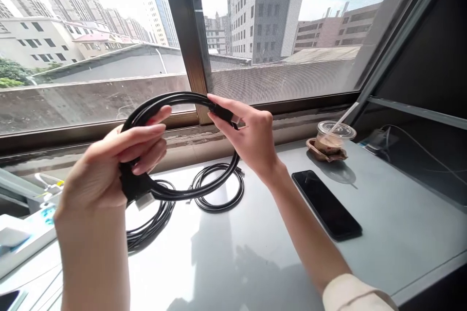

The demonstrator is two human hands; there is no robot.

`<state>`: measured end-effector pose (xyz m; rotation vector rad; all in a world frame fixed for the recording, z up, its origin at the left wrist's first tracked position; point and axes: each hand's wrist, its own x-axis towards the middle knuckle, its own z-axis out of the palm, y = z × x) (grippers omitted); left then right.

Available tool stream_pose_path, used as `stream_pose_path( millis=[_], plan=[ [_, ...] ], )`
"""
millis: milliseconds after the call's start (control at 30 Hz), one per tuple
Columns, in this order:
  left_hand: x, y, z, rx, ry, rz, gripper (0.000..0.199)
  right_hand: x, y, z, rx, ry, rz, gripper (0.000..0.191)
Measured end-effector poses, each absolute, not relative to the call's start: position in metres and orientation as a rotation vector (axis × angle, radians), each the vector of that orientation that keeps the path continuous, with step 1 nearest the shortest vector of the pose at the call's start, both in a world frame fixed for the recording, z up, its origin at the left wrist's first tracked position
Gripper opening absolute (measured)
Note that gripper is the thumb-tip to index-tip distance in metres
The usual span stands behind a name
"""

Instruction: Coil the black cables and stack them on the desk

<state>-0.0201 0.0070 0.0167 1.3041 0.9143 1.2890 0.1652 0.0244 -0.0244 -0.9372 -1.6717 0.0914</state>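
A coiled black cable point(189, 194) hangs in the air between my two hands, above the table. My left hand point(120, 160) is closed round the coil's left side, next to a wide black plug with a metal end point(144, 199). At the coil's upper right, my right hand point(251, 131) pinches a smaller black connector point(223, 112) between thumb and fingers. Below the held loop, one black cable coil point(219, 209) lies on the table, and another coil point(153, 226) lies farther left, partly hidden by my left wrist.
A black phone point(326, 204) lies on the grey-white table point(397, 214) to the right. Behind it a lidded drink cup point(330, 138) with a straw sits in a cardboard holder. A white power strip point(32, 238) is at the left, and the window stands behind the table.
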Motion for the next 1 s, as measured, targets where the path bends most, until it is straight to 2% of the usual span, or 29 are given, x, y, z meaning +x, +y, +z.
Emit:
stream_pose_path(
  millis=[167, 333, 567, 733, 1000],
  plan=[
    [-0.022, 0.033, 0.001, 1.599, 1.204, 1.403, 0.012, 0.162, 0.031, -0.031, -0.992, -1.694, 0.098, 0.031],
    [-0.026, 0.05, -0.017, 1.799, 1.331, 1.178, 0.029, 0.166, 0.051, -0.047, -1.052, -1.646, 0.233, 0.031],
    [-0.027, 0.058, -0.035, 2.011, 1.692, 0.46, 0.024, 0.176, 0.063, -0.056, -1.321, -1.734, 0.431, 0.028],
    [-0.026, 0.074, -0.053, 2.049, 1.757, 0.23, 0.023, 0.177, 0.067, -0.064, -1.599, -1.822, 0.45, 0.031],
    [-0.018, 0.081, -0.067, 1.8, 1.715, -0.318, 0.024, 0.181, 0.09, -0.097, -1.738, -1.94, 0.787, 0.033]
  ],
)
